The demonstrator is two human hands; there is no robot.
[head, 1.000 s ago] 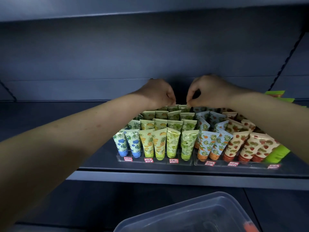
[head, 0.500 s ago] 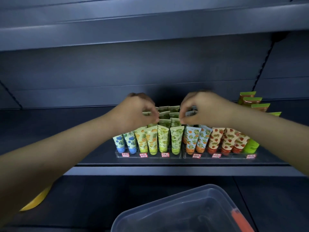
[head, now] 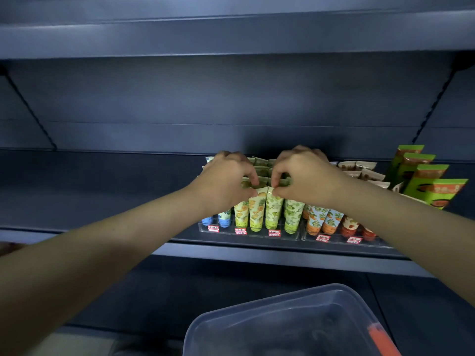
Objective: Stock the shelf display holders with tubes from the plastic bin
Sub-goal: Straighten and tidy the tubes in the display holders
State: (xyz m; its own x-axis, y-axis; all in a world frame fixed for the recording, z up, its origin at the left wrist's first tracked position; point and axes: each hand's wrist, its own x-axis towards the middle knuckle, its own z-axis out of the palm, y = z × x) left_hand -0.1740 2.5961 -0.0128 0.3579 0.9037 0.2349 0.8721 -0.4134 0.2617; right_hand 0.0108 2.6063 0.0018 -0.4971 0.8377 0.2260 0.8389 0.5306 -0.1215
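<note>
Head view: my left hand [head: 226, 181] and right hand [head: 305, 176] have come forward from the back rows, each pinching a front-row tube [head: 273, 209], straightening.

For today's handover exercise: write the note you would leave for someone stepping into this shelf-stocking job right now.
Left hand: fingertips pinching tube tops in the yellow-green rows.
Right hand: pinching the top of a green tube, front row.
Display holders on the shelf look nearly full.
Plastic bin below: one orange item shows at its edge.
Left: finish straightening, check the bin.
</note>
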